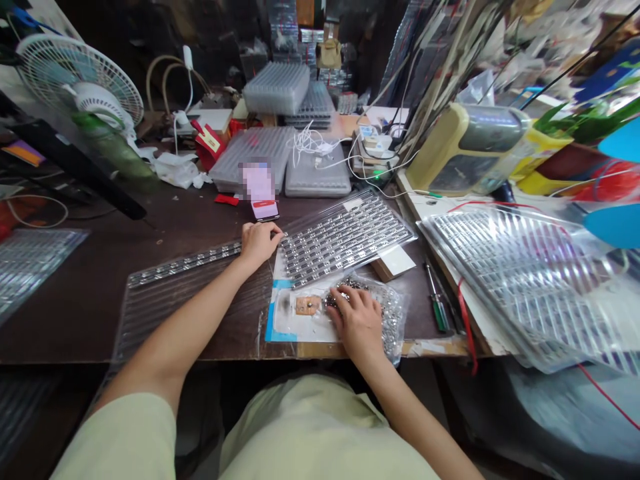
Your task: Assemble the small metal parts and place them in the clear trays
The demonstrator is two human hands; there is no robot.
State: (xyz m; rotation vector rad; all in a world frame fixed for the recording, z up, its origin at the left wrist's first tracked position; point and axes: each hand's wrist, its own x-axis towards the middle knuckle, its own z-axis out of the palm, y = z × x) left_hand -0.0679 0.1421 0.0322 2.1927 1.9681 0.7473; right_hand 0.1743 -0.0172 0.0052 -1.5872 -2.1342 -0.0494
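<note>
My left hand (260, 241) is at the near-left corner of a clear plastic tray (345, 237) with rows of small dark-and-silver parts. Thumb and forefinger are pinched; whatever sits between them is too small to make out. Under that wrist lies another clear ribbed tray (155, 317), with parts in its far row only. My right hand (359, 320) curls over a heap of small shiny metal pieces (393, 313) on a clear plastic bag. Its fingertips are drawn together at the heap's left edge, and their contents are hidden. Left of them, a small orange-brown block (306, 305) rests on a white-and-blue sheet (280, 327).
A phone (263, 208) stands behind my left hand. To the right lie a green-handled screwdriver (439, 307), a small white-topped block (397, 261) and filled trays (500, 267). Stacked trays (255, 157), white cables (315, 143) and a fan (83, 80) are at the back.
</note>
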